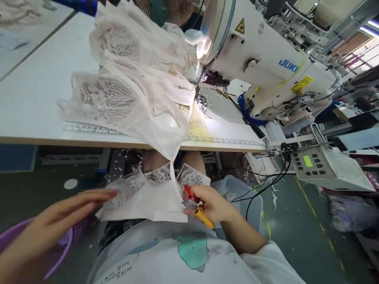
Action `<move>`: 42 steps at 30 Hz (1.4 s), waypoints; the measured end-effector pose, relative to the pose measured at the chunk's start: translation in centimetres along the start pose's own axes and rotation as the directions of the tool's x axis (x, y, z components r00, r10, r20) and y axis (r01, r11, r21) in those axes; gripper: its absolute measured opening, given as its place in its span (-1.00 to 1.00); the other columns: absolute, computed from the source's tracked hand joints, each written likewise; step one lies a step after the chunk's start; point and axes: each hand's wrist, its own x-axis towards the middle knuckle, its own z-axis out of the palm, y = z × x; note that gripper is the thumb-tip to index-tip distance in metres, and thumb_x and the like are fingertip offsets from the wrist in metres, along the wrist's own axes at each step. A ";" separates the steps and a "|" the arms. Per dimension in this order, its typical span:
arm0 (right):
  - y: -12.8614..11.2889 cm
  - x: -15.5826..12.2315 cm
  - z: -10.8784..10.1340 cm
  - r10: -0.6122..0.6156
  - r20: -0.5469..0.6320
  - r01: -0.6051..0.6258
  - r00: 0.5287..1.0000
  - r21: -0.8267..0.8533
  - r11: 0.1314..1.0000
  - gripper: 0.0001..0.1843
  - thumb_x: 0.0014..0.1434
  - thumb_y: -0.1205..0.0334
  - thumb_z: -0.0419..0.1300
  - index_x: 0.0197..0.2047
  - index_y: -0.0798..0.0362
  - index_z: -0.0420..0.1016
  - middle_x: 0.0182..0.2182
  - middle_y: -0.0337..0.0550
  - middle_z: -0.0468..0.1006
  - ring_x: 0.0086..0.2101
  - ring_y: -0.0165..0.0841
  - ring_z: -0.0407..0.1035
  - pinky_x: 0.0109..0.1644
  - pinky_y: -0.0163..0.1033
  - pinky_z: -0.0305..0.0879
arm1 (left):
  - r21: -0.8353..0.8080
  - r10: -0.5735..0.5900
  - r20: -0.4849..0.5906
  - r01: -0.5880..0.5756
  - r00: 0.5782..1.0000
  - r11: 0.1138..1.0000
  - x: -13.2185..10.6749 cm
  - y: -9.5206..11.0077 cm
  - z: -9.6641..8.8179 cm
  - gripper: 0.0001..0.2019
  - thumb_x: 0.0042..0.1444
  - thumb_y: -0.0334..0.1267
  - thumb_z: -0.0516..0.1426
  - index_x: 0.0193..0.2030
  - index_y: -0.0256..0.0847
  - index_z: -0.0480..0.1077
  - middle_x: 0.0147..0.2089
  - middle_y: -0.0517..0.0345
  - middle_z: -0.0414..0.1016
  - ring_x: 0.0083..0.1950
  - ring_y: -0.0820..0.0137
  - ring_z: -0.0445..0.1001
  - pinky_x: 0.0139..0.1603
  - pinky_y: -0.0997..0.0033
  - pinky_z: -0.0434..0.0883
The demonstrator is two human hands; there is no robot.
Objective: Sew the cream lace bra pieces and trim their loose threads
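Note:
A chain of sheer white fabric pieces with lace panels [118, 98] hangs from the sewing table down to my lap. The lowest piece [142, 199] lies across my lap. My left hand [59, 225] reaches toward its left edge with fingers stretched out, the fingertips touching the lace; the hand is blurred. My right hand [211, 205] is closed around small thread snips with red and yellow handles [197, 205], whose tips meet the right edge of the piece.
A white JUKI sewing machine [266, 63] stands on the table [35, 90] at right, its control panel [314, 163] mounted past the table edge with cables below. A purple basin rim [63, 252] is at lower left. A fan [174, 10] stands behind.

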 end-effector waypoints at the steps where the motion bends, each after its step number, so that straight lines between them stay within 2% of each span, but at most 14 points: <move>1: 0.1 -0.2 0.2 0.005 0.026 -0.003 1.000 -0.044 0.999 -0.79 0.00 0.24 0.18 -0.46 0.01 0.15 -0.51 -0.32 0.27 -0.47 -0.46 0.12 -0.38 -0.37 0.16 | -0.047 0.027 0.124 -0.022 0.992 0.999 1.1 0.9 1.3 -0.62 0.09 0.18 0.03 -0.20 0.08 0.55 -0.08 0.21 0.62 -0.05 0.21 0.56 -0.08 0.29 0.53; 3: 0.2 -0.5 0.6 0.002 0.042 0.003 0.999 -0.101 0.995 -0.76 -0.01 0.23 0.18 -0.49 0.00 0.12 -0.52 -0.31 0.26 -0.48 -0.45 0.12 -0.37 -0.35 0.16 | -0.089 0.146 0.217 -0.129 0.965 0.988 3.4 3.3 4.0 -0.59 0.09 0.14 0.04 -0.11 -0.04 0.52 -0.01 0.05 0.58 0.06 0.17 0.50 0.06 0.25 0.45; 5: 0.2 -0.8 1.1 -0.022 0.046 0.027 0.999 -0.107 0.994 -0.74 0.02 0.17 0.17 -0.49 -0.01 0.11 -0.52 -0.29 0.28 -0.47 -0.43 0.14 -0.34 -0.33 0.19 | -0.164 0.272 0.350 -0.228 0.896 0.960 5.0 5.6 6.4 -0.57 0.14 0.11 -0.02 -0.14 -0.11 0.52 -0.07 0.01 0.60 0.02 0.19 0.50 0.06 0.27 0.42; 7: 0.2 -1.0 1.1 -0.047 0.053 0.050 0.997 -0.063 0.997 -0.72 0.09 0.05 0.15 -0.47 -0.01 0.15 -0.50 -0.26 0.33 -0.45 -0.42 0.20 -0.30 -0.31 0.23 | -0.261 0.309 0.455 -0.207 0.835 0.943 5.7 7.2 8.3 -0.54 0.17 0.09 -0.07 -0.20 -0.16 0.52 -0.18 0.03 0.60 -0.13 0.25 0.54 -0.05 0.34 0.45; 9: 0.3 -1.4 0.4 -0.043 0.061 0.045 0.997 -0.029 0.999 -0.64 0.11 -0.11 0.13 -0.41 0.00 0.20 -0.44 -0.22 0.38 -0.40 -0.40 0.25 -0.27 -0.30 0.25 | -0.333 0.251 0.492 -0.086 0.834 0.939 5.5 7.8 9.4 -0.52 0.15 0.12 -0.07 -0.25 -0.19 0.51 -0.28 0.07 0.59 -0.24 0.29 0.52 -0.18 0.40 0.45; 13: 1.4 -1.7 -3.2 0.078 0.106 -0.056 0.991 -0.202 0.978 -0.41 -0.01 -0.40 0.11 -0.39 0.02 0.17 -0.44 -0.22 0.31 -0.44 -0.41 0.18 -0.38 -0.31 0.16 | -0.434 0.072 0.508 0.182 0.858 0.882 4.5 7.4 9.6 -0.50 0.05 0.19 0.02 -0.30 -0.23 0.52 -0.36 0.10 0.55 -0.33 0.32 0.45 -0.34 0.44 0.40; 17: 2.8 -0.4 -6.2 0.279 0.337 -0.119 0.899 -0.425 0.898 -0.39 0.01 -0.42 0.08 -0.47 0.00 0.10 -0.55 -0.34 0.17 -0.53 -0.47 0.03 -0.47 -0.35 -0.02 | -0.455 0.037 0.549 0.261 0.835 0.852 4.2 7.0 9.2 -0.53 0.00 0.18 0.08 -0.37 -0.22 0.53 -0.48 0.19 0.47 -0.48 0.43 0.30 -0.50 0.49 0.28; 21: 2.7 1.8 -6.5 0.300 0.455 -0.070 0.838 -0.457 0.887 -0.41 0.02 -0.39 0.12 -0.46 0.02 0.15 -0.55 -0.34 0.20 -0.53 -0.48 0.04 -0.48 -0.36 -0.03 | -0.436 0.034 0.583 0.278 0.812 0.856 4.3 7.1 9.1 -0.56 0.00 0.13 0.08 -0.38 -0.22 0.54 -0.54 0.21 0.40 -0.50 0.44 0.26 -0.51 0.50 0.22; 26: 1.7 3.6 -5.9 0.256 0.464 -0.033 0.848 -0.437 0.899 -0.42 -0.03 -0.35 0.19 -0.47 0.03 0.19 -0.55 -0.33 0.24 -0.55 -0.50 0.03 -0.51 -0.37 -0.04 | -0.409 0.021 0.624 0.303 0.781 0.860 4.4 7.2 8.6 -0.58 -0.03 0.13 0.08 -0.41 -0.21 0.54 -0.51 0.19 0.45 -0.47 0.42 0.28 -0.51 0.49 0.21; 30: 1.7 3.8 -6.3 0.244 0.443 -0.063 0.863 -0.384 0.921 -0.38 -0.05 -0.39 0.17 -0.55 0.02 0.12 -0.61 -0.38 0.13 -0.57 -0.51 -0.04 -0.53 -0.37 -0.08 | -0.368 0.013 0.637 0.289 0.771 0.884 4.7 7.1 8.3 -0.56 -0.03 0.13 0.07 -0.36 -0.20 0.54 -0.51 0.20 0.45 -0.46 0.40 0.30 -0.49 0.47 0.24; 33: 2.0 3.3 -6.4 0.226 0.378 -0.108 0.898 -0.309 0.945 -0.34 -0.07 -0.43 0.15 -0.59 0.01 0.06 -0.63 -0.40 0.04 -0.58 -0.52 -0.09 -0.54 -0.37 -0.10 | -0.347 0.049 0.606 0.209 0.794 0.914 4.9 7.2 8.0 -0.58 0.03 0.10 0.03 -0.40 -0.21 0.50 -0.52 0.22 0.42 -0.48 0.41 0.30 -0.50 0.48 0.25; 36: 2.1 2.6 -5.5 0.205 0.201 -0.170 0.958 -0.179 0.969 -0.32 -0.13 -0.46 0.16 -0.57 0.02 0.08 -0.62 -0.40 0.08 -0.56 -0.51 -0.05 -0.53 -0.37 -0.06 | -0.322 0.141 0.472 0.021 0.870 0.947 4.9 7.7 7.9 -0.62 0.12 0.03 -0.04 -0.53 -0.17 0.37 -0.53 0.24 0.39 -0.50 0.43 0.30 -0.49 0.49 0.28; 39: 2.2 2.1 -3.3 0.188 -0.022 -0.183 0.982 0.146 0.972 -0.36 -0.06 -0.44 0.14 -0.47 0.02 0.14 -0.53 -0.32 0.26 -0.49 -0.47 0.15 -0.42 -0.35 0.14 | -0.234 0.255 0.310 -0.187 0.916 0.954 4.9 8.4 8.0 -0.67 0.20 -0.05 -0.11 -0.44 -0.11 0.35 -0.49 0.23 0.43 -0.48 0.40 0.35 -0.45 0.45 0.33; 42: 2.4 1.9 -1.1 0.178 -0.054 -0.135 0.983 0.449 0.883 -0.41 -0.01 -0.36 0.17 -0.45 0.04 0.18 -0.49 -0.29 0.32 -0.45 -0.46 0.22 -0.35 -0.33 0.23 | -0.114 0.401 0.168 -0.386 0.901 0.915 5.2 9.1 8.5 -0.72 0.22 -0.15 -0.13 -0.31 -0.08 0.37 -0.39 0.17 0.51 -0.37 0.34 0.44 -0.33 0.39 0.39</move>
